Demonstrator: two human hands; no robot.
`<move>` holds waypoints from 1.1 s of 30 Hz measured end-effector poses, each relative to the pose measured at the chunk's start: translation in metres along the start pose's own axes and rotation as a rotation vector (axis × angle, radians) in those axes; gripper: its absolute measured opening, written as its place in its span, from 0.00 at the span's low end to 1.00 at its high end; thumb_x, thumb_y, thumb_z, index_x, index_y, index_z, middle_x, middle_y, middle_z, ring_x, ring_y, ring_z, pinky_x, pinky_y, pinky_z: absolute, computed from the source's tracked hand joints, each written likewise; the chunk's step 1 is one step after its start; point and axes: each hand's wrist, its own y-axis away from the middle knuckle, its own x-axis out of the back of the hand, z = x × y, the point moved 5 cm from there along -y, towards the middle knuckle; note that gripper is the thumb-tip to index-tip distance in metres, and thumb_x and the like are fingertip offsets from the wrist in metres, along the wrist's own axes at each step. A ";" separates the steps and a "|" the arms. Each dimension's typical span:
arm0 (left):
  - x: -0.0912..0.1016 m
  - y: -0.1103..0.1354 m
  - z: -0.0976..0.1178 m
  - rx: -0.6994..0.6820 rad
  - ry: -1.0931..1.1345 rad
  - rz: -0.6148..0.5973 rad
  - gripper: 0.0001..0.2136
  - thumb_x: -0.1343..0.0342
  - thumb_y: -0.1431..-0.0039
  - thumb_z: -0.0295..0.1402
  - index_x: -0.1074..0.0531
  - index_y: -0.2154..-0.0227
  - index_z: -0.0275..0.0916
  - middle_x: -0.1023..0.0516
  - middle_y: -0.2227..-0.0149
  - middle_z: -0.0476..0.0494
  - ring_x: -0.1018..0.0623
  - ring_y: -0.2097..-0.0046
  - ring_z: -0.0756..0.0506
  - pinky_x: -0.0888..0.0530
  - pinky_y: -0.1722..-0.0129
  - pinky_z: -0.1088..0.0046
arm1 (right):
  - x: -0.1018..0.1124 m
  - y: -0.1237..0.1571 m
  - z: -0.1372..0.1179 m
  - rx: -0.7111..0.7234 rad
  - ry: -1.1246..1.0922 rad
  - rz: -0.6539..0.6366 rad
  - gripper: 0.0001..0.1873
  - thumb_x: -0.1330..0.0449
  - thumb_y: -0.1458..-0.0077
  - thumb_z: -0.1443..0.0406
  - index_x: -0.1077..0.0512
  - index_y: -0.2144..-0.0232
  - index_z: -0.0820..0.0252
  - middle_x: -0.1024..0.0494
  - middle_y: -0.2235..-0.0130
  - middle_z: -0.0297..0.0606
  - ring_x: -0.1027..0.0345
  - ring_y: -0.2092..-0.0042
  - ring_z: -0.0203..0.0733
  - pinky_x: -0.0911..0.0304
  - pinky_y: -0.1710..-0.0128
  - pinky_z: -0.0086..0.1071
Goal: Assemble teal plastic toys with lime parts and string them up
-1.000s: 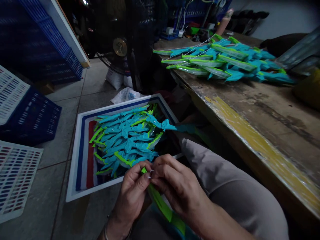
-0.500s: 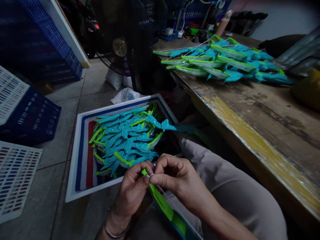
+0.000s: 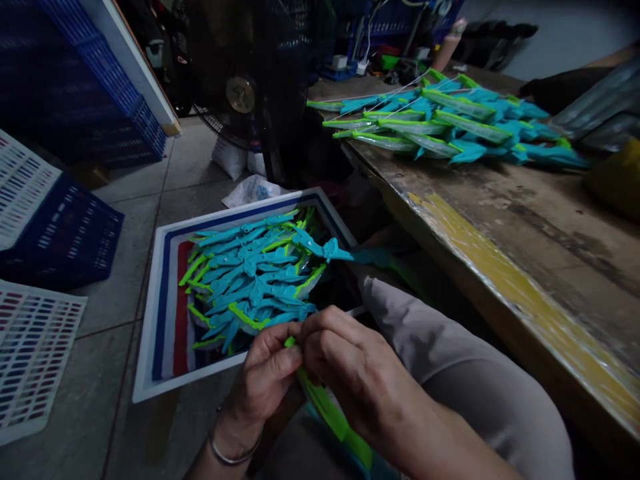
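Observation:
Over my lap, my left hand (image 3: 263, 383) pinches the top end of a long green and blue plastic toy piece (image 3: 330, 417). My right hand (image 3: 345, 370) closes over the same end, fingertips meeting those of the left hand. The piece slants down to the right between my wrists. A thin white string seen earlier is now hidden by my fingers. Just beyond my hands, a white-rimmed tray (image 3: 150, 347) on the floor holds a heap of several blue and green toy pieces (image 3: 255, 280).
To my right, a worn wooden table (image 3: 525, 247) carries a row of several bagged blue and green pieces (image 3: 445, 123). A black standing fan (image 3: 250, 80) is behind the tray. Blue crates (image 3: 60, 233) and white grids (image 3: 30, 353) lie at the left on the tiled floor.
My right hand has moved back over the top of the piece, covering the white string that was stretched out half a second ago. My left hand stays put.

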 end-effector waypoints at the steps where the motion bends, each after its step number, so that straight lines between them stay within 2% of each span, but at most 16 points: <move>1: -0.001 0.000 0.001 0.012 -0.005 -0.004 0.07 0.31 0.46 0.36 0.17 0.67 0.39 0.24 0.73 0.48 0.26 0.71 0.52 0.31 0.70 0.79 | 0.001 0.000 -0.002 0.028 0.042 0.004 0.13 0.55 0.33 0.77 0.42 0.68 0.58 0.33 0.64 0.38 0.41 0.64 0.40 0.42 0.65 0.33; 4: -0.002 0.001 0.002 0.015 -0.015 0.031 0.09 0.30 0.47 0.37 0.20 0.72 0.36 0.25 0.75 0.48 0.27 0.71 0.52 0.32 0.70 0.79 | 0.002 0.001 -0.006 0.068 0.131 0.003 0.13 0.57 0.33 0.77 0.42 0.68 0.58 0.34 0.65 0.37 0.43 0.65 0.40 0.44 0.65 0.34; 7: -0.005 0.003 0.002 -0.032 -0.023 0.087 0.06 0.30 0.47 0.34 0.21 0.71 0.38 0.26 0.76 0.50 0.29 0.72 0.52 0.33 0.70 0.79 | 0.004 0.002 -0.007 0.012 0.091 -0.020 0.13 0.57 0.35 0.78 0.42 0.68 0.58 0.34 0.66 0.37 0.43 0.65 0.39 0.46 0.68 0.33; 10: -0.009 0.005 0.005 -0.141 -0.093 0.121 0.06 0.32 0.47 0.34 0.22 0.73 0.39 0.28 0.74 0.51 0.30 0.71 0.52 0.35 0.71 0.79 | 0.005 0.003 0.001 -0.157 -0.057 0.014 0.11 0.53 0.35 0.74 0.40 0.69 0.58 0.34 0.68 0.35 0.41 0.67 0.38 0.47 0.70 0.31; 13: -0.011 0.006 0.007 -0.221 -0.182 0.106 0.10 0.33 0.46 0.36 0.25 0.76 0.39 0.31 0.74 0.50 0.33 0.70 0.51 0.35 0.71 0.79 | 0.001 0.005 0.016 -0.325 -0.307 0.063 0.08 0.46 0.34 0.70 0.35 0.68 0.58 0.31 0.70 0.32 0.37 0.69 0.36 0.43 0.70 0.30; 16: -0.007 0.005 0.004 -0.199 -0.223 0.065 0.10 0.37 0.42 0.36 0.27 0.76 0.39 0.32 0.73 0.50 0.34 0.69 0.50 0.35 0.70 0.78 | -0.002 0.005 0.025 -0.354 -0.480 0.124 0.08 0.40 0.35 0.68 0.33 0.69 0.58 0.29 0.71 0.30 0.35 0.70 0.35 0.41 0.70 0.28; 19: -0.002 0.006 0.002 -0.180 -0.247 0.019 0.09 0.40 0.38 0.36 0.28 0.73 0.40 0.33 0.72 0.50 0.33 0.68 0.49 0.34 0.67 0.75 | 0.002 0.005 0.023 -0.210 -0.339 0.199 0.10 0.38 0.35 0.68 0.31 0.70 0.60 0.28 0.70 0.32 0.34 0.68 0.35 0.40 0.69 0.27; 22: 0.001 0.006 0.000 -0.172 -0.277 0.009 0.07 0.43 0.37 0.35 0.27 0.70 0.40 0.32 0.70 0.49 0.33 0.67 0.48 0.34 0.66 0.73 | 0.001 0.008 0.014 -0.055 -0.141 0.243 0.06 0.41 0.33 0.71 0.28 0.66 0.61 0.28 0.67 0.36 0.33 0.66 0.37 0.38 0.67 0.29; 25: 0.002 0.007 0.000 -0.191 -0.269 0.044 0.07 0.41 0.38 0.34 0.27 0.71 0.39 0.32 0.70 0.49 0.35 0.66 0.48 0.35 0.64 0.73 | -0.003 0.013 0.010 -0.005 -0.049 0.260 0.06 0.44 0.33 0.74 0.28 0.61 0.61 0.26 0.64 0.41 0.32 0.64 0.39 0.36 0.66 0.31; 28: 0.001 0.007 0.001 -0.205 -0.262 0.063 0.07 0.40 0.39 0.35 0.27 0.72 0.39 0.33 0.71 0.50 0.35 0.67 0.48 0.36 0.65 0.74 | -0.006 0.016 0.008 0.035 0.030 0.269 0.07 0.45 0.32 0.73 0.29 0.56 0.61 0.27 0.64 0.40 0.34 0.65 0.40 0.37 0.68 0.30; 30: 0.001 0.008 0.001 -0.202 -0.275 0.063 0.08 0.41 0.38 0.34 0.27 0.72 0.39 0.32 0.71 0.50 0.35 0.67 0.49 0.36 0.65 0.74 | -0.008 0.015 0.005 0.065 0.134 0.244 0.06 0.46 0.31 0.72 0.29 0.59 0.62 0.29 0.66 0.39 0.37 0.67 0.39 0.40 0.71 0.31; 33: 0.004 0.009 0.000 -0.191 -0.292 0.084 0.08 0.41 0.37 0.35 0.26 0.71 0.39 0.31 0.70 0.49 0.34 0.66 0.48 0.36 0.65 0.74 | -0.011 0.010 0.002 0.085 0.322 0.178 0.12 0.48 0.32 0.73 0.34 0.70 0.60 0.34 0.71 0.35 0.43 0.70 0.39 0.47 0.72 0.33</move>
